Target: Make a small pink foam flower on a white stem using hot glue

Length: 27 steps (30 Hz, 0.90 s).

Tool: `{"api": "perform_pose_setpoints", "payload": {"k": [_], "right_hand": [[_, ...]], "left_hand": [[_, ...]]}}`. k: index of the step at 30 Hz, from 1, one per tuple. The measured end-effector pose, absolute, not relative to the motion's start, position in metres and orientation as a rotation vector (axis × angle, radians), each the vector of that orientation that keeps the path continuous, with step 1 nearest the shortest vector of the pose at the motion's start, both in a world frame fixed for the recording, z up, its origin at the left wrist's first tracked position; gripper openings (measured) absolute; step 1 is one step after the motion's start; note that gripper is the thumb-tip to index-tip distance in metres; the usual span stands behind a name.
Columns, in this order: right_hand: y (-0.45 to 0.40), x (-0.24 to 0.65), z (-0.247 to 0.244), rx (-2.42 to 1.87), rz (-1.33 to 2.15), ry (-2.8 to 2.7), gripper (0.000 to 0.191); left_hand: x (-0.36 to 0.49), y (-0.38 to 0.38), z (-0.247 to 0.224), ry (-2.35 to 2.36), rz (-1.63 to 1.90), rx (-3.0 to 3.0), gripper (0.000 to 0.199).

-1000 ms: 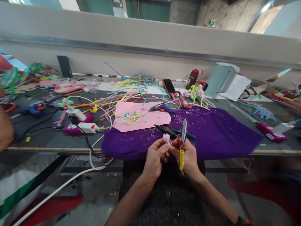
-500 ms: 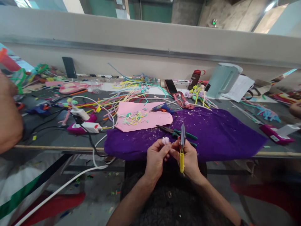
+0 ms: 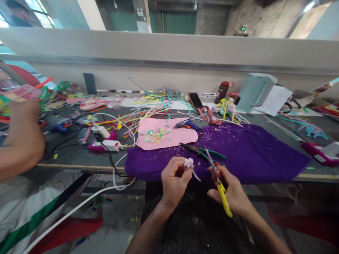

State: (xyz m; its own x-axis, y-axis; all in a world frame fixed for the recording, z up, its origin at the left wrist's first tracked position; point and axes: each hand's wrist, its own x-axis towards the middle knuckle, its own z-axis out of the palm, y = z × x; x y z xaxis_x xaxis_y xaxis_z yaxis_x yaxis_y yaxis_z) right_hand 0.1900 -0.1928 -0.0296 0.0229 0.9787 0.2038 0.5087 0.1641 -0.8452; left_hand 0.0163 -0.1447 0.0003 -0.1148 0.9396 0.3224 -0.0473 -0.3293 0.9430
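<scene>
The pale flower (image 3: pixel 189 162) was pinched in the left hand (image 3: pixel 175 178) near the front of the purple cloth (image 3: pixel 251 158); scissors (image 3: pixel 219 183) were held in the right hand (image 3: pixel 234 192). The stem (image 3: pixel 196 176) could be nicked if the blades (image 3: pixel 212 164) were swung carelessly.

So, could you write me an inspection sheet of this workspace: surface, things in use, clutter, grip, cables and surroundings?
Surface: dark table, bearing a purple cloth and a pink sheet.
Things in use: a pale flower-like piece and yellow-handled scissors, held apart.
Clutter: small coloured scraps and a glue gun on the sheet; pliers on the cloth.
Grip: left fingers pinch the piece; right fingers hold the scissors.
Cables: a white cable and a black cable hang over the near edge, beside a power strip.
Surroundings: phone, bottle and pitcher towards the back; a co-worker's arm at the left.
</scene>
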Motion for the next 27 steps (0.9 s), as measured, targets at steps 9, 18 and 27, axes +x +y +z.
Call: {"api": "perform_pose_setpoints", "payload": {"k": [9,18,27], "right_hand": [[-0.194,0.185,-0.023,-1.691,0.415,-1.814,0.040],[-0.191,0.183,-0.028,-1.750,0.270,-1.762,0.033],[-0.190,0.177,-0.027,-1.759,0.323,-1.719,0.036]], "left_hand": [[0.015,-0.140,-0.006,1.036,1.509,1.551,0.006],[0.015,-0.142,-0.005,1.104,1.513,1.709,0.004],[0.016,-0.138,-0.014,1.131,1.608,1.961,0.008]]}}
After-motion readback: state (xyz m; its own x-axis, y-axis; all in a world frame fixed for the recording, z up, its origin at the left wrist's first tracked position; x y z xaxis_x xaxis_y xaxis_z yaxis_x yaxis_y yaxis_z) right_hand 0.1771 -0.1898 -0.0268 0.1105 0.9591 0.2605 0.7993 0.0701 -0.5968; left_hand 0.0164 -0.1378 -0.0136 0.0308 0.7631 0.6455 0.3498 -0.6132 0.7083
